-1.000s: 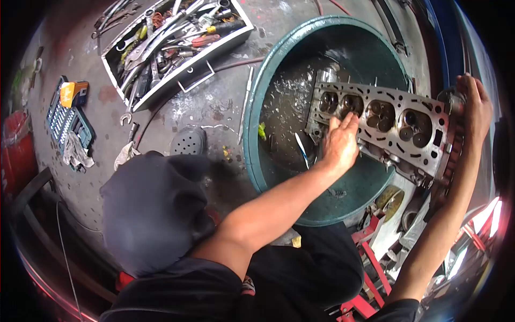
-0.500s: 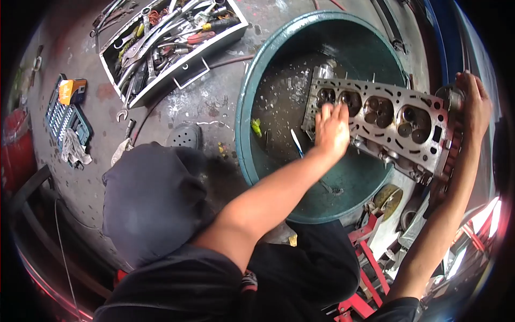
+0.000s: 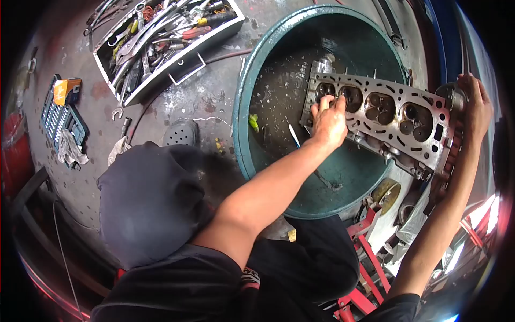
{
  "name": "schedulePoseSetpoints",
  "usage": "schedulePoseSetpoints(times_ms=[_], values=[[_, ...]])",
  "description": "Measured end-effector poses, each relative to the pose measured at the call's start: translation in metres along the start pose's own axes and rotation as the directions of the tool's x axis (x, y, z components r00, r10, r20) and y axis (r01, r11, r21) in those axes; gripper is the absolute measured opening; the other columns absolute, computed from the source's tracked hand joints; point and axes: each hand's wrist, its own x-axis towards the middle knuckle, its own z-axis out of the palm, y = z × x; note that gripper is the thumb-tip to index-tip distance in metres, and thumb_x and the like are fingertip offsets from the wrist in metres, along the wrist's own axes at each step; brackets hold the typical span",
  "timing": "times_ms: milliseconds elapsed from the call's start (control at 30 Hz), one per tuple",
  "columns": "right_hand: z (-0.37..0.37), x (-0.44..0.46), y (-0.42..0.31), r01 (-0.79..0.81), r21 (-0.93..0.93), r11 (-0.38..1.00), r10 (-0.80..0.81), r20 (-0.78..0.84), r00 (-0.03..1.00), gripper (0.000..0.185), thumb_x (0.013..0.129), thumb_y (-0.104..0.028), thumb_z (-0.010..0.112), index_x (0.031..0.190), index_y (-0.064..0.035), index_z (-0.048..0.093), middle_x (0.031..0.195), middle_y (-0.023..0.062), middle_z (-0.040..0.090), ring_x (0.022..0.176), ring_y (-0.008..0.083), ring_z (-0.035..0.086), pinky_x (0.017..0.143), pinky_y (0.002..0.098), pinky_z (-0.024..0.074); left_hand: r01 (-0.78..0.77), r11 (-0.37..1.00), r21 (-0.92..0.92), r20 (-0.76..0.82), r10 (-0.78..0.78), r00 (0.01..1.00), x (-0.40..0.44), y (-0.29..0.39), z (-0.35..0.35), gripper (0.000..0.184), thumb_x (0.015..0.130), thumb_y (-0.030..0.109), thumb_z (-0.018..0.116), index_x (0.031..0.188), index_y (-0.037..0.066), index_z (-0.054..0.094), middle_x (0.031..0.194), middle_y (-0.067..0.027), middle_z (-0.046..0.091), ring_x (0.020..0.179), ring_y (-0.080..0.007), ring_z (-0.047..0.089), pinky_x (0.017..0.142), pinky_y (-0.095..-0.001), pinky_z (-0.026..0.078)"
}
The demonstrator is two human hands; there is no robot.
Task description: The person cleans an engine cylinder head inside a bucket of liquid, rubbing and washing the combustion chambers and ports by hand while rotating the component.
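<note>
1. The cylinder head [image 3: 397,103] lies tilted over the green tub [image 3: 239,129], its face with 4 round chambers upward and 1 end reaching past the rim.
2. The left hand [image 3: 329,126] reaches onto the face at the 2 leftmost chambers, fingers slightly spread.
3. The right hand [image 3: 475,102] is at the opposite end; I cannot tell whether its fingers pinch anything.
4. A toolbox [image 3: 170,69] of wrenches stands on the floor [image 3: 214,91], left of the tub.

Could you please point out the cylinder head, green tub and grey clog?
Cylinder head [image 3: 381,109], head view: chamber near its middle.
Green tub [image 3: 241,112], head view: left rim.
Grey clog [image 3: 181,133], head view: top.
</note>
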Motion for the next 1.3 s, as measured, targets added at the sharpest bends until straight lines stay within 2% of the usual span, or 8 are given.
schedulePoseSetpoints(times_ms=[100,233,367,533,900,967,1067,1300], values=[[-0.004,-0.007,-0.016,0.067,-0.292,0.954,-0.065,0.018,0.998,0.037,0.091,-0.031,0.063,0.107,0.0008,0.072,0.099,0.0083,0.074,0.096,0.0144,0.068,0.089,0.0245,0.0477,0.098,0.987,-0.124,0.144,-0.079,0.986,-0.016,-0.004,-0.010,0.062,0.072,-0.006,0.057,0.133,-0.003,0.048,0.108,-0.0211,0.065,0.122,-0.0347,0.044,0.100,-0.0486,0.033],[-0.002,-0.003,-0.005,-0.002,-0.057,0.998,0.002,0.008,1.000,0.037,0.091,-0.031,0.063,0.109,0.0010,0.071,0.099,0.0081,0.074,0.100,0.0152,0.067,0.093,0.0243,0.0452,0.129,0.984,-0.122,-0.053,-0.136,0.989,0.009,0.005,0.007,0.051,0.077,-0.008,0.053,0.126,0.005,0.060,0.115,-0.0188,0.059,0.108,-0.0332,0.053,0.093,-0.0413,0.038],[-0.001,-0.005,-0.001,-0.014,-0.010,1.000,0.014,-0.019,1.000,0.037,0.091,-0.031,0.062,0.109,0.0004,0.072,0.099,0.0080,0.074,0.101,0.0153,0.067,0.094,0.0247,0.0450,-0.138,0.990,-0.012,-0.035,0.137,0.990,-0.012,0.011,0.008,0.055,0.071,-0.004,0.058,0.126,0.000,0.058,0.136,-0.0129,0.057,0.118,-0.0273,0.049,0.096,-0.0432,0.035],[-0.006,-0.003,-0.002,0.052,-0.193,0.980,-0.053,0.002,0.999,0.037,0.091,-0.030,0.062,0.109,0.0006,0.071,0.100,0.0090,0.074,0.101,0.0150,0.067,0.092,0.0257,0.0461,-0.070,0.998,0.004,0.044,0.070,0.997,-0.006,0.008,0.002,0.057,0.071,0.001,0.059,0.128,-0.001,0.056,0.135,-0.0147,0.057,0.119,-0.0311,0.047,0.097,-0.0449,0.036],[-0.005,0.002,0.006,0.038,-0.003,0.999,-0.038,0.009,0.999,0.036,0.092,-0.031,0.062,0.107,0.0003,0.073,0.099,0.0083,0.074,0.096,0.0144,0.067,0.091,0.0254,0.0466,-0.069,0.996,0.053,-0.162,0.077,0.984,0.002,0.001,0.013,0.049,0.074,-0.002,0.053,0.122,0.000,0.061,0.130,-0.0129,0.062,0.120,-0.0285,0.048,0.101,-0.0468,0.029],[-0.002,0.000,0.000,-0.003,-0.087,0.996,0.002,-0.014,1.000,0.036,0.092,-0.031,0.062,0.107,0.0002,0.073,0.098,0.0079,0.074,0.095,0.0145,0.067,0.090,0.0253,0.0469,0.105,0.978,-0.181,0.049,-0.098,0.994,0.000,0.018,0.016,0.054,0.072,-0.001,0.054,0.125,0.002,0.059,0.129,-0.0107,0.063,0.120,-0.0279,0.049,0.097,-0.0473,0.030],[-0.001,-0.005,-0.007,0.049,-0.085,0.995,-0.050,-0.010,0.999,0.035,0.092,-0.031,0.062,0.105,0.0002,0.073,0.097,0.0077,0.074,0.093,0.0139,0.067,0.089,0.0250,0.0469,-0.189,0.981,0.052,-0.172,0.196,0.966,-0.016,0.013,0.013,0.054,0.072,0.000,0.054,0.126,0.002,0.058,0.128,-0.0092,0.063,0.121,-0.0276,0.048,0.100,-0.0537,0.028],[-0.003,-0.003,-0.011,0.063,-0.159,0.985,-0.059,0.034,0.998,0.035,0.096,-0.029,0.059,0.106,0.0012,0.072,0.098,0.0076,0.074,0.097,0.0127,0.067,0.090,0.0232,0.0460,-0.017,0.994,-0.111,0.046,0.022,0.999,-0.008,0.016,0.005,0.051,0.075,0.000,0.055,0.125,0.004,0.060,0.130,-0.0081,0.063,0.123,-0.0327,0.046,0.102,-0.0581,0.027]])
